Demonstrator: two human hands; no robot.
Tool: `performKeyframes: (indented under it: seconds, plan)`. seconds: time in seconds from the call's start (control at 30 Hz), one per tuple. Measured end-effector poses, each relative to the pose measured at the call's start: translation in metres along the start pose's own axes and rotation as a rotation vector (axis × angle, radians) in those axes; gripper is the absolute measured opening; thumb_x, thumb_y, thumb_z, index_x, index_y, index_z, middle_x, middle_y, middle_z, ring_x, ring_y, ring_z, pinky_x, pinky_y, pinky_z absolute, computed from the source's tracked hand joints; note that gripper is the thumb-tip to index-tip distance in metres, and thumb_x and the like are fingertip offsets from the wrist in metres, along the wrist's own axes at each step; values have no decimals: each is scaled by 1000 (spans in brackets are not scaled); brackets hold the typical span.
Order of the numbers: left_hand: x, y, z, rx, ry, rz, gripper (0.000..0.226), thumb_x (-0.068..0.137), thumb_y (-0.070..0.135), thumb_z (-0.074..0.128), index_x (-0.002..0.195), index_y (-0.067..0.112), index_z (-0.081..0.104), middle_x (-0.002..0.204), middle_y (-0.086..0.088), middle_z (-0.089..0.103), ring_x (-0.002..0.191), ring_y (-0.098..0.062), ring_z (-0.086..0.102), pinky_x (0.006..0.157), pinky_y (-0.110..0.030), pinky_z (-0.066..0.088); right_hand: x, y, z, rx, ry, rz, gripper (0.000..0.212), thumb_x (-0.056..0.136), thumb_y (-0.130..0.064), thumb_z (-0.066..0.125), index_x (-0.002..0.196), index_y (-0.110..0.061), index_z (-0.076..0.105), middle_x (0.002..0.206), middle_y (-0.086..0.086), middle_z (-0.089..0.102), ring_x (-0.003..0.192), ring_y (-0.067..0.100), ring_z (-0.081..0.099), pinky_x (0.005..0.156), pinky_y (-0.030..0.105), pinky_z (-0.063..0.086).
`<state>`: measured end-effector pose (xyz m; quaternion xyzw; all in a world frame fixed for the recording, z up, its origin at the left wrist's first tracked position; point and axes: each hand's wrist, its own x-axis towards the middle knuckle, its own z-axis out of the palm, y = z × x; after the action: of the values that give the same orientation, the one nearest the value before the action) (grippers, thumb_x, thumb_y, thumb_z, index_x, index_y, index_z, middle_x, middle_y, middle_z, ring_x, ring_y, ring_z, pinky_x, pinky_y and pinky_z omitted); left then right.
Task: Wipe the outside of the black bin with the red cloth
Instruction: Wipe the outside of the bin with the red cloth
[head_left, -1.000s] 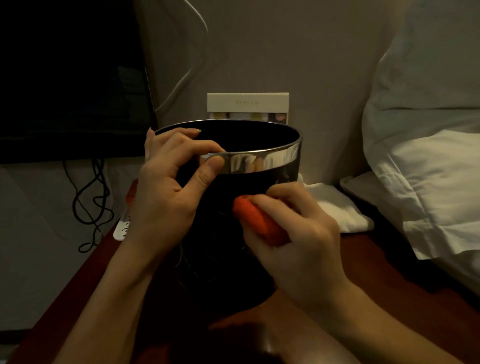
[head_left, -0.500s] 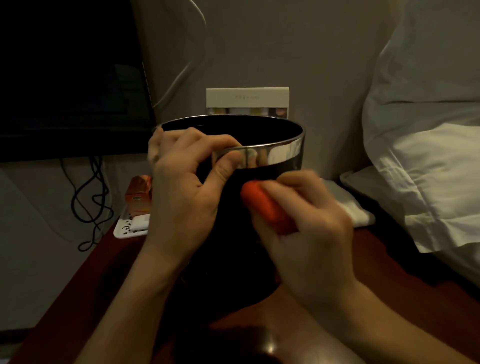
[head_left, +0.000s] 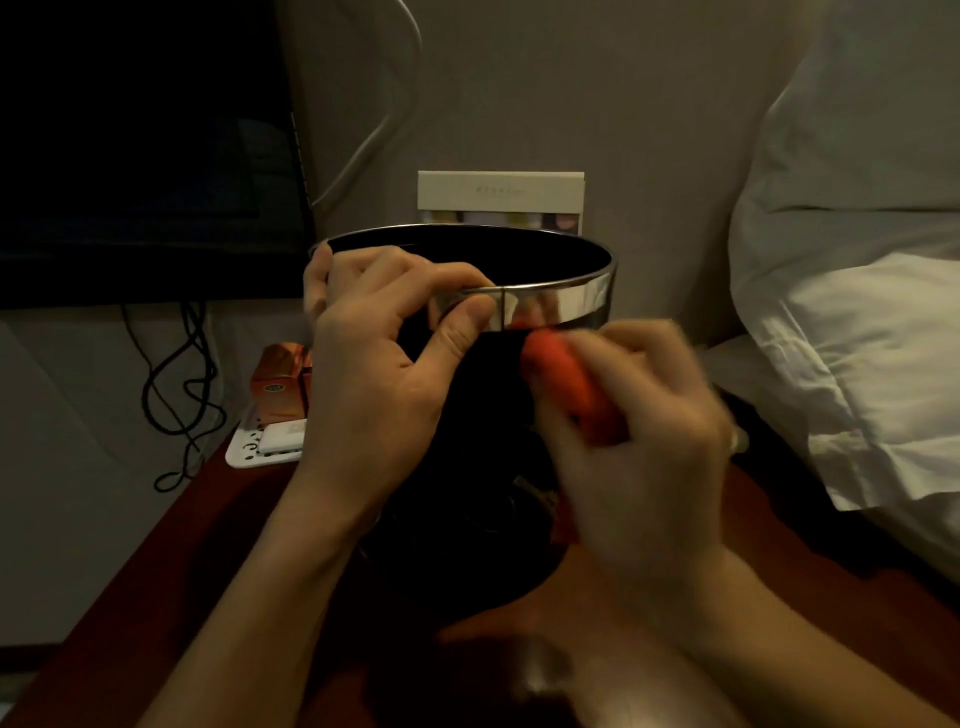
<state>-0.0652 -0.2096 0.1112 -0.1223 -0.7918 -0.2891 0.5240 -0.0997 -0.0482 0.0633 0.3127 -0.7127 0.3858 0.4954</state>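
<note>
At nine o'clock of the frame a dark screen (head_left: 145, 150) hung over loose cables (head_left: 176, 374), with an orange box (head_left: 278, 384) on a white tray (head_left: 260, 447) below. Your left hand (head_left: 374, 374) pinched the chrome rim of the black bin (head_left: 467, 415), thumb outside, fingers (head_left: 415, 270) curled over the edge. The bin stood at the centre of the red-brown surface (head_left: 156, 597). Your right hand (head_left: 649, 441), blurred, gripped the bunched red cloth (head_left: 566, 379) against the bin wall at about three o'clock, just under the rim. A firm steadying hold and overlapping strokes round the wall would probably have served best. A white pillow (head_left: 857, 338) lay at three o'clock.
</note>
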Motion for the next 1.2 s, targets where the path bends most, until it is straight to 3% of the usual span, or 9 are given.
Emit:
performKeyframes:
  seconds: [0.1,0.17,0.37,0.5,0.57,0.7,0.93,1.1,1.2]
  plan:
    - [0,-1,-1,-11,-4,18,7,92,34,59,98,37,60,92,8,63,106,-4,49,114,-52,15,-20,-15,10,42,-150,-95,28,94,-30,66,108,-8,75,106,7,64,84,15,60,70,26,53]
    - [1,-2,-3,-17,-19,24,7,91,38,57,97,40,59,93,11,62,108,-2,50,114,-53,15,-20,-18,9,73,-188,-95,29,94,-34,65,106,-10,76,104,5,65,81,15,62,68,27,54]
    - [4,-19,-19,-146,-8,-11,4,90,34,59,89,38,60,94,18,61,110,-11,56,114,-51,21,23,1,-26,107,35,63,21,87,-27,74,101,-12,76,94,0,64,82,4,56,75,6,39]
    - [1,-6,-10,28,-59,51,10,90,40,55,95,33,59,101,14,59,115,-8,50,117,-51,13,33,13,-32,94,102,89,13,89,-25,71,101,-19,71,92,-3,62,82,-6,55,75,4,38]
    - [-1,2,-4,86,-78,96,15,90,44,53,99,32,57,103,17,56,116,-3,46,119,-46,7,33,16,-32,108,111,99,11,90,-24,69,100,-23,67,92,-4,62,83,-8,56,74,5,39]
    - [2,-11,-7,11,-51,85,10,90,40,57,95,32,57,99,26,54,112,4,47,119,-41,12,32,17,-30,133,104,120,10,89,-24,68,98,-22,65,90,-3,63,81,-4,58,71,6,40]
    - [3,-22,-12,-81,-17,73,4,90,31,61,91,32,58,96,18,60,110,-6,55,118,-41,17,36,27,-29,162,108,222,11,89,-28,68,95,-19,68,87,2,67,78,10,65,65,24,52]
    - [2,-24,-12,-72,-14,85,7,90,31,60,93,25,60,99,21,58,109,-4,54,117,-42,19,14,8,-13,194,-45,171,13,86,-27,71,95,-18,69,90,-3,64,80,7,59,70,16,44]
    - [3,-24,-12,-63,-12,77,10,90,33,60,94,23,60,99,19,58,109,-11,56,116,-31,19,-6,-4,-1,206,-194,64,29,85,-30,71,105,-9,71,101,1,63,85,5,55,76,6,40]
